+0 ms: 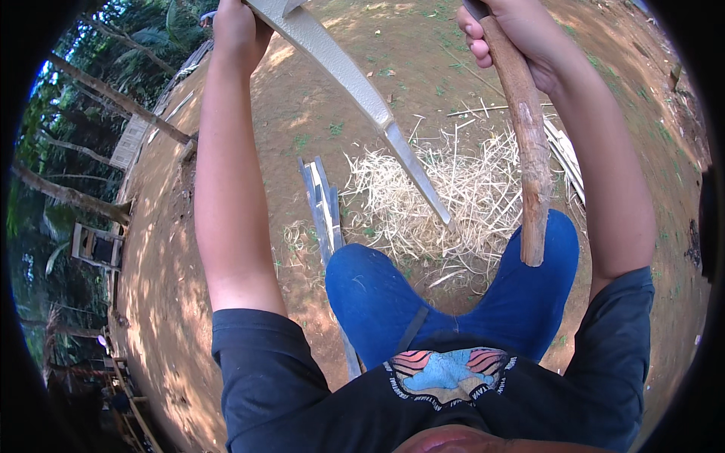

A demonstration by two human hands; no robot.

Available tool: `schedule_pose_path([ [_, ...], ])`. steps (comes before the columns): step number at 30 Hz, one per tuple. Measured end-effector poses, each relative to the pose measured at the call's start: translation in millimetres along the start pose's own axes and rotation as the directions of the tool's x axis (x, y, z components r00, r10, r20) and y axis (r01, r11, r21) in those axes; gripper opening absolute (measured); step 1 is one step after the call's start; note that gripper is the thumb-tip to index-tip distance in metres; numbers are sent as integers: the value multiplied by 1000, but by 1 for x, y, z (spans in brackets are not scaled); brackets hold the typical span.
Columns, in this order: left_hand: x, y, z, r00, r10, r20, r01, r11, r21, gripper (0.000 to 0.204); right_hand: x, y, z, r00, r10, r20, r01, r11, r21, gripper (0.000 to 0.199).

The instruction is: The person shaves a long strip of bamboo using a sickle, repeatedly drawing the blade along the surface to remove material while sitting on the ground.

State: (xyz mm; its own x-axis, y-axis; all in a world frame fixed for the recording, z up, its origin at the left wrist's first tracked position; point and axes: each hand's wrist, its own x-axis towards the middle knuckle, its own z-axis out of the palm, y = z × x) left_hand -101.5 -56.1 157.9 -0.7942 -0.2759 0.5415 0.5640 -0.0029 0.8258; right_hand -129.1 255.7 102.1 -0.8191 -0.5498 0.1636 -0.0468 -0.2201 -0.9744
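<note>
Right hand [535,34] clasps 1 brown cylindrical wooden handle [524,128]; left hand [236,36], grip not determinable, adjoins 1 cream tapered metal bar [343,73].

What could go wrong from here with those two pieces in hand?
The left hand's grip is partly cut off at the picture's top edge; if it slipped, the pick head, tapered end angled down, might fall near the legs.

The wooden handle in the right hand overlaps the right knee in this view, so swinging it back could knock that knee.

The loose shavings might shift underfoot.
</note>
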Motion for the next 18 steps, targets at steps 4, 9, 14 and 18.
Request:
schedule_pose_path([
  [4,-6,1,9,1000,-3,-8,3,1000,4,29,4,18,-12,997,71,6,-70,996,-63,28],
  [9,-8,1,10,999,41,-18,-40,998,46,28,-17,57,-23,997,79,22,-70,960,-273,34],
  [14,-8,-2,12,996,72,51,-73,997,13,26,-36,102,-39,969,242,-45,-245,932,-269,34],
  [18,-6,-7,19,990,122,63,-118,991,-68,23,-42,108,-43,983,166,-78,-178,966,-187,32],
])
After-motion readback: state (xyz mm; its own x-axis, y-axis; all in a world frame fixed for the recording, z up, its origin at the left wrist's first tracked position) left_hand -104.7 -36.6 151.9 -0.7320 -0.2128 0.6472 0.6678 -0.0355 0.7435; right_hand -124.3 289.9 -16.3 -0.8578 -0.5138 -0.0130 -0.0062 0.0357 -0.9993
